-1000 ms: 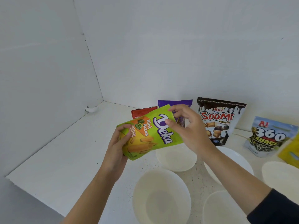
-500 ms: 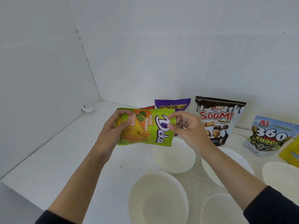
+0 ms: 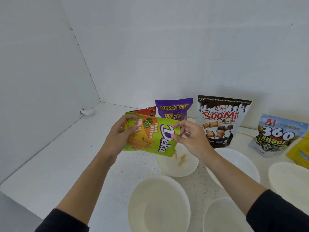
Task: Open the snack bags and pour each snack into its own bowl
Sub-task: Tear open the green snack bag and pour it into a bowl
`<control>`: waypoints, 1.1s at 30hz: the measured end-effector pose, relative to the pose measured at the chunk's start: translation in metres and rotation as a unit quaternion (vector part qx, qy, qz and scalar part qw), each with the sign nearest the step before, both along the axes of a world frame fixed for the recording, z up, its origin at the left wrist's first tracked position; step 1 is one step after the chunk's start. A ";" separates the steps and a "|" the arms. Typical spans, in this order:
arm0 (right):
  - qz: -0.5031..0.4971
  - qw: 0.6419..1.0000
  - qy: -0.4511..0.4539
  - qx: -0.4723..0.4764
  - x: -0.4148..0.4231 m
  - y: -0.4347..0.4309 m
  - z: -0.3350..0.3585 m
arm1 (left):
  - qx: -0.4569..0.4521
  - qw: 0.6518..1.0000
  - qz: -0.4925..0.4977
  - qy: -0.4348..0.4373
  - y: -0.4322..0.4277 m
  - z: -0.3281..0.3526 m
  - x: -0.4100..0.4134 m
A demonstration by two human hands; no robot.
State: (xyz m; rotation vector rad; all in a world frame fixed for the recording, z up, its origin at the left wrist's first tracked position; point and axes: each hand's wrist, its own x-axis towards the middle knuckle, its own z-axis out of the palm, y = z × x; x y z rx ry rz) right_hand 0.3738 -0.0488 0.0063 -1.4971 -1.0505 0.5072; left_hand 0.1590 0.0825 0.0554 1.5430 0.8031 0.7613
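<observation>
**Deka Mini Bites: pour in progress over the back bowl**

Obs. The Deka Mini Bites bag (image 3: 150, 136) is off the counter (image 3: 66, 164). It is held on its side in the air, printed face toward the camera, with the right end lower than the left. The left hand (image 3: 119, 138) grips the closed end, thumb across the front and fingers behind. The right hand (image 3: 189, 139) pinches the upper corner of the open end between thumb and forefinger, and its other fingers are loosely curled. The hands are apart, one at each end of the bag.

Snack sticks (image 3: 181, 159) are in mid-fall below the bag's low corner, inside the rim of the small white bowl (image 3: 189, 169).

Reading. The two-ended hold looks deliberate. The left hand sets the tilt. The right hand probably holds the mouth open and aims it, so pieces leave by the low corner only. The bag hangs just above the bowl, probably to stop pieces bouncing out. The mouth itself faces away and is not visible.

Surroundings. Four more bowls sit nearer the person:
- a near bowl (image 3: 158, 205)
- one to its right (image 3: 222, 218)
- one behind the right forearm (image 3: 237, 161)
- one at the right edge (image 3: 289, 180)

No snack shows in the parts of them I can see, so I take them to be set out one per bag.

Along the back wall are a red bag (image 3: 148, 111), a Mum's Bake wafer bag (image 3: 173, 109), a Soomi cereal bag (image 3: 220, 121), an A1 360 Kuaci bag (image 3: 277, 136) and a yellow bag (image 3: 299, 153). All are behind the bowls, out of the pour path.

Judgement: this is the first pour, and most of the task remains.
</observation>
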 end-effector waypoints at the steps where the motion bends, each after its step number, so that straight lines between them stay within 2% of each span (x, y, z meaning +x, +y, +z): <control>1: 0.004 1.000 -0.003 -0.005 0.000 0.000 0.001 | 0.001 1.000 0.001 0.002 0.000 0.000 0.000; 6: 0.009 1.000 -0.014 0.014 0.002 0.002 0.016 | 0.018 1.000 0.004 -0.014 0.002 0.012 0.001; 14: 0.009 0.995 0.044 0.090 -0.003 0.003 0.034 | 0.089 0.994 -0.002 -0.068 0.004 0.037 -0.001; 22: 0.009 0.997 0.043 -0.060 0.000 -0.003 0.003 | 0.074 0.996 -0.010 0.043 0.000 0.006 0.001; 28: 0.006 0.996 0.063 -0.055 0.002 0.000 -0.003 | 0.087 0.994 0.009 0.069 -0.003 0.008 0.003; 33: -0.001 0.999 0.043 -0.006 0.006 0.002 0.014 | 0.124 0.992 0.028 0.029 -0.006 0.032 0.003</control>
